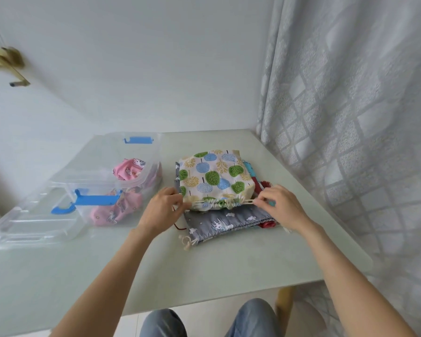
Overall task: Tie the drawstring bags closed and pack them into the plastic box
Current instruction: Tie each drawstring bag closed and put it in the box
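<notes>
- Left hand (164, 207): fingers curled, pinching the left end of the cream drawstring (199, 202) at the mouth of the tree-print bag (214, 176); knuckles toward the camera.
- Right hand (281, 207): fingertips pinching the right end of the same drawstring, just beside the bag's gathered mouth; the cord runs straight between the two hands.
- Tree-print bag: cream cloth with green, blue and yellow trees, lying on top of the pile, mouth puckered along the cord, facing the person.
- Grey bag (229, 222): white animal and cloud print, lying flat under the tree-print bag, its knotted cream cord ends (186, 242) resting on the table (204, 268).
- Further bags: red and teal edges show at the right of the pile; their details cannot be made out.
- Plastic box (131, 171): clear, blue latches, left of the pile, holding pink bags (129, 170).
- Lid (34, 224): clear, lying beside the box on its near side.
</notes>
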A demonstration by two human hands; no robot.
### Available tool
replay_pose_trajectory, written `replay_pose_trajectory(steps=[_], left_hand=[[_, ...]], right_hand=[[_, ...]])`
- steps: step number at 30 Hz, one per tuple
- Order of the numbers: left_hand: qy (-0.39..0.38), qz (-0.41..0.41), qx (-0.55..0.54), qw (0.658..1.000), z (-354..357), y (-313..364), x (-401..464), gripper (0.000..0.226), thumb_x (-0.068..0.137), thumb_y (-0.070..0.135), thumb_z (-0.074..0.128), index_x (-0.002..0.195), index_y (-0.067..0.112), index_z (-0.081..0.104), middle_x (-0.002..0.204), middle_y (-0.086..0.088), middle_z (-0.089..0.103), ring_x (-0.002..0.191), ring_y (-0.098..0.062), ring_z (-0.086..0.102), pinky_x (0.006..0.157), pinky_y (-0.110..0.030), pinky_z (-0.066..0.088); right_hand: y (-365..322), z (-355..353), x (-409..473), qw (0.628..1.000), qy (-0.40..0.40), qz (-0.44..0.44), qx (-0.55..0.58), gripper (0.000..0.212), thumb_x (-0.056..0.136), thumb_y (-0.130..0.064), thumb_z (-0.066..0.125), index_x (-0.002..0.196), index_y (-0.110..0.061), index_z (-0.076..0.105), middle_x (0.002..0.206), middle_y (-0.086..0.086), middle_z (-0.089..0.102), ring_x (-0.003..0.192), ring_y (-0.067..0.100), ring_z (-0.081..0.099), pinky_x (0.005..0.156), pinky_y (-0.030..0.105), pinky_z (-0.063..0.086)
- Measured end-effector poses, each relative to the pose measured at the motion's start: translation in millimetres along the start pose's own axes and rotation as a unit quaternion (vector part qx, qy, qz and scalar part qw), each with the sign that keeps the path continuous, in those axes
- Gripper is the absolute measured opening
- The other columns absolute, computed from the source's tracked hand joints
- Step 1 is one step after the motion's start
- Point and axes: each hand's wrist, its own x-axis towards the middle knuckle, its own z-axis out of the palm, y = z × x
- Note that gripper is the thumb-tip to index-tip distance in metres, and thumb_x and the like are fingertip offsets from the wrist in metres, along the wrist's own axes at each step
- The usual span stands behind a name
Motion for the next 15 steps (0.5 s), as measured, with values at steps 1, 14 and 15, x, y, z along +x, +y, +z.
replay_pose_trajectory(steps=[1,14,15], left_hand=[[0.013,-0.020,-0.003,1.000,-2.7,-3.4,-0.7,0.033,0.084,0.032,0.066,0.063,0.007,0.063,0.068,-0.002,0.053,0.061,-0.019,0.048,0.053,-0.028,0.038],[0.011,-0.204,-0.594,0.778,16.0,51.2,12.4,0.032,0.094,0.026,0.047,0.092,-0.005,0.058,0.119,-0.010,0.063,0.120,-0.015,0.055,0.102,-0.030,0.038],[0.017,-0.205,-0.635,0.745,20.6,54.1,14.1,0.031,0.092,0.028,0.046,0.089,-0.002,0.055,0.111,-0.018,0.062,0.117,-0.020,0.057,0.104,-0.033,0.036]], right_hand=[[6.7,-4.3,-1.4,1.000,0.010,0.026,0.014,0.025,0.088,-0.036,0.060,0.068,-0.021,0.062,0.067,-0.012,0.058,0.073,0.015,0.048,0.063,0.026,0.038],[-17.9,2.8,-7.8,0.834,0.106,0.215,0.497,0.012,0.089,-0.024,0.059,0.084,-0.020,0.069,0.087,0.006,0.061,0.081,0.006,0.051,0.078,0.018,0.039],[-23.9,7.1,-5.5,0.801,0.108,0.213,0.549,0.012,0.085,-0.032,0.063,0.081,-0.023,0.069,0.094,0.015,0.059,0.082,0.008,0.050,0.078,0.022,0.038]])
